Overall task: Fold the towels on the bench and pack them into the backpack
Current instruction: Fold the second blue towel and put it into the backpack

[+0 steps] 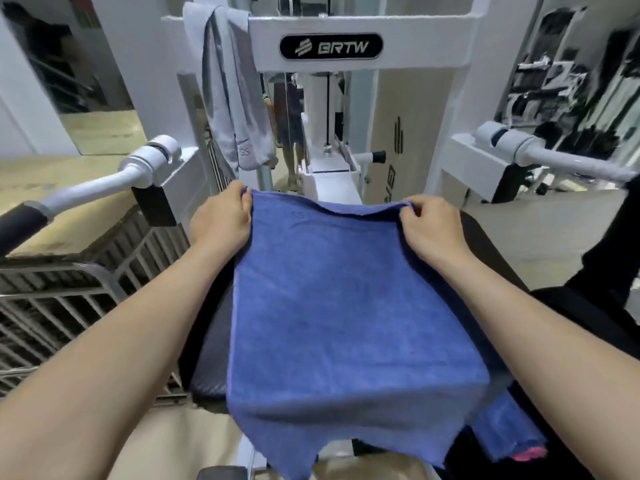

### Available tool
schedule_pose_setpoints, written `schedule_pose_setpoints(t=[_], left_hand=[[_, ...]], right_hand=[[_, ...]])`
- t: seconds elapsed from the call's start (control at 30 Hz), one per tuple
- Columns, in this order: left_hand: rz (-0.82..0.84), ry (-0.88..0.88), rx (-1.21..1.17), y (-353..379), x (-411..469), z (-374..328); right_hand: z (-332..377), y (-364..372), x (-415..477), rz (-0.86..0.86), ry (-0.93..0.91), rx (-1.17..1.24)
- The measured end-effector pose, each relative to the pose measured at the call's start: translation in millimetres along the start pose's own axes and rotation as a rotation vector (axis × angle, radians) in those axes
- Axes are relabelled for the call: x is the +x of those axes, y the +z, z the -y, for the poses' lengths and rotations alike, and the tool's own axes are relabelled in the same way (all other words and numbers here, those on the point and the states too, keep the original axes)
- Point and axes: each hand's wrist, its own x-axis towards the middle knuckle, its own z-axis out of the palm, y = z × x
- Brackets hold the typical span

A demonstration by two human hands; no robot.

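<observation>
A gym: a white steel weight machine [360, 26] with a black oval BRTW badge [331, 46], white padded lever arms [104, 181] on both sides, and a black padded bench [211, 341] below

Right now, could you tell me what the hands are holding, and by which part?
Both hold the blue towel by its far edge: the left hand pinches the far left corner, the right hand the far right corner.

White gym machine [330, 46], pale floor [540, 230], metal rack [62, 292] at left
</observation>
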Motion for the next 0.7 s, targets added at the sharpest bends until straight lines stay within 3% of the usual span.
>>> schedule_pose_setpoints(t=[0.13,0.3,0.5,0.57,0.63,0.7], left_hand=[[0.014,-0.016,0.057,22,44,4],[0.031,-0.021,0.074,40,71,6],[-0.002,0.015,-0.146,7,37,-17],[0.12,0.051,-0.23,-20,-1,-27],[0.221,0.07,-0.226,-40,-52,-28],[0.185,0.059,-0.207,-53,-105,-21]], right_hand=[[-6,34,38,0.003,-0.009,-0.111],[-3,52,61,0.177,-0.04,-0.25],[6,46,56,-0.035,-0.219,-0.486],[23,36,38,0.056,-0.275,-0.418],[44,20,3,0.231,-0.332,-0.192],[60,7,-44,0.39,-0.444,-0.021]])
